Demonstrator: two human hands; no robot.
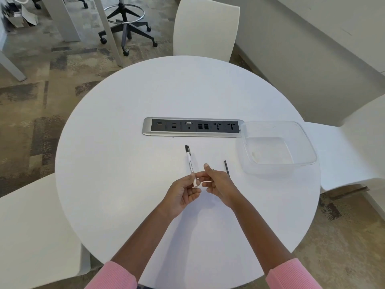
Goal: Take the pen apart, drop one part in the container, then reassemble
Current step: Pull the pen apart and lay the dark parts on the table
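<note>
A white pen barrel (190, 165) with a black cap end points away from me above the round table (125, 142). My left hand (183, 195) grips its near end between thumb and fingers. My right hand (216, 184) is close beside it, its fingers curled and pinching something small and white next to the barrel's near end. A thin dark refill (226, 167) lies on the table just right of my right hand. The clear plastic container (308, 142) stands at the right, apart from both hands.
A silver and black socket strip (193, 127) is set into the table's middle, its right end touching the container. White chairs (206, 28) stand at the far side, the left and the right. A black office stool base (127, 26) is on the carpet beyond.
</note>
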